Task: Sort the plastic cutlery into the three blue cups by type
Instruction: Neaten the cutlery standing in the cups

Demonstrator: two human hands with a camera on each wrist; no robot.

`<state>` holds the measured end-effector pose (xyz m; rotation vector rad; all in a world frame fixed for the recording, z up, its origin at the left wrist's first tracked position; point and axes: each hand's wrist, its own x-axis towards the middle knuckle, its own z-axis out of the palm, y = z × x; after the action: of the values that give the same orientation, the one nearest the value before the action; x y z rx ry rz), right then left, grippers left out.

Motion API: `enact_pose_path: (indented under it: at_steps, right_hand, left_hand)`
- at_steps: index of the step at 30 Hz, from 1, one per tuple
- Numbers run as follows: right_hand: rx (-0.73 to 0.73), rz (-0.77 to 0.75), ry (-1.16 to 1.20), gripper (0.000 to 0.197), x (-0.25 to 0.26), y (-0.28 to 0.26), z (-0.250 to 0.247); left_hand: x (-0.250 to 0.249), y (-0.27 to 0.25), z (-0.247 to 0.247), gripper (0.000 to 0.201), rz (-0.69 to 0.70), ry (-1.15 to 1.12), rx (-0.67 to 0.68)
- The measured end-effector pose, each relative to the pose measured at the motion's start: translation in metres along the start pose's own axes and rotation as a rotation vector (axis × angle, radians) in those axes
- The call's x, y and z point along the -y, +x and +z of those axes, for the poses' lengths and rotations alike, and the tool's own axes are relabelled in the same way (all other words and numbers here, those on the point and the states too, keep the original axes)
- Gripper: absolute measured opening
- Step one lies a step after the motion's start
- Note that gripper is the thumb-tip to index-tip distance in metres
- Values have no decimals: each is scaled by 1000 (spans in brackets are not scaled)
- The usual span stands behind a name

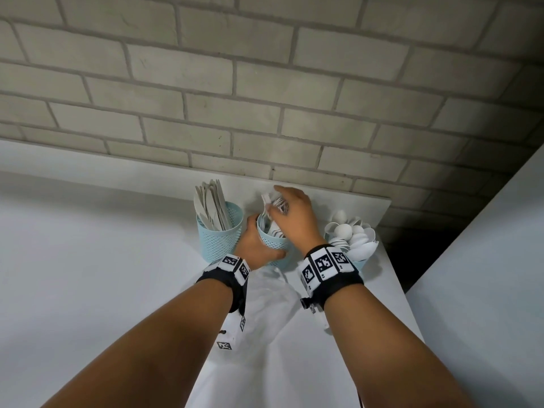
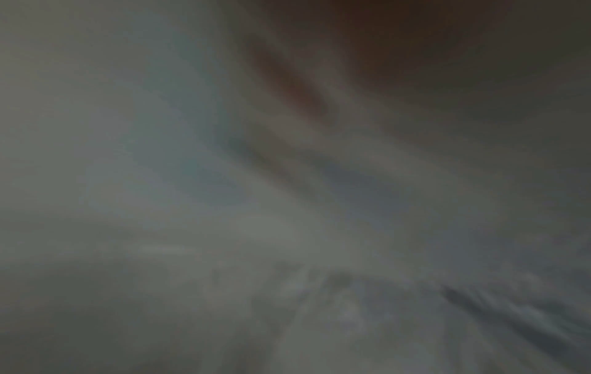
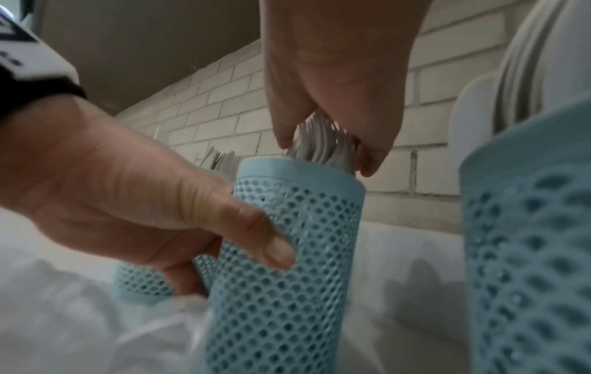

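Note:
Three perforated blue cups stand in a row by the brick wall. The left cup (image 1: 219,240) (image 3: 140,281) holds knives (image 1: 210,206). The right cup (image 1: 359,264) (image 3: 527,240) holds spoons (image 1: 354,234), partly behind my right wrist. My left hand (image 1: 255,245) (image 3: 236,263) grips the middle cup (image 1: 272,241) (image 3: 288,265) by its side. Just above that cup's rim, my right hand (image 1: 278,206) (image 3: 326,151) pinches a bundle of white forks (image 1: 275,201) (image 3: 319,139) whose lower ends are inside the cup. The left wrist view is a dark blur.
A crumpled clear plastic bag (image 1: 273,293) (image 3: 96,318) lies on the white table (image 1: 88,260) just in front of the cups. The table's right edge (image 1: 394,278) runs close beside the spoon cup, with a dark gap beyond it.

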<state>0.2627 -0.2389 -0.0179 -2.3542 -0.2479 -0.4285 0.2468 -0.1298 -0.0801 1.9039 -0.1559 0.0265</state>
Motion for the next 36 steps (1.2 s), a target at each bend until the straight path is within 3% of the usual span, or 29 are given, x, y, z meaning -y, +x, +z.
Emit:
enact_pose_path:
  at_steps: [3, 7, 10, 14, 18, 22, 26, 27, 29, 31, 34, 36]
  right_hand:
    - [-106, 31, 34, 52, 8, 2, -21]
    - [-133, 46, -48, 47, 10, 2, -48]
    - [-203, 95, -71, 41, 4, -1, -64]
    - [-401, 181, -109, 42, -3, -15, -85]
    - [-543, 263, -104, 63, -13, -37, -100]
    - [-390, 406, -85, 85, -32, -61, -100]
    - [-248, 340, 39, 94, -54, -73, -92]
    - [-230, 311, 68, 95, -58, -75, -91]
    - [-203, 267, 105, 93, -63, -75, -88]
    - [-193, 240, 125, 92, -68, -73, -84]
    - [-193, 205, 131, 94, -69, -70, -77]
    - [-174, 178, 111, 95, -68, -67, -71]
  left_hand:
    - [-2, 0, 0, 101, -30, 17, -9]
    - [-11, -7, -2, 98, -93, 119, -49]
    - [-18, -16, -4, 88, -137, 238, -64]
    - [-44, -31, -7, 59, -217, 578, 138]
    - [-76, -40, -5, 53, -266, 705, 292]
    - [-103, -45, 17, 45, -243, 753, 432]
    - [-102, -39, 51, 42, -195, 633, 462]
    - [-99, -36, 60, 54, -144, 588, 451]
    - [-89, -30, 76, 100, -51, 557, 369]
    - [-79, -26, 86, 117, -19, 487, 282]
    - [-81, -30, 90, 86, -2, 221, 268]
    - [-78, -26, 92, 68, 24, 160, 273]
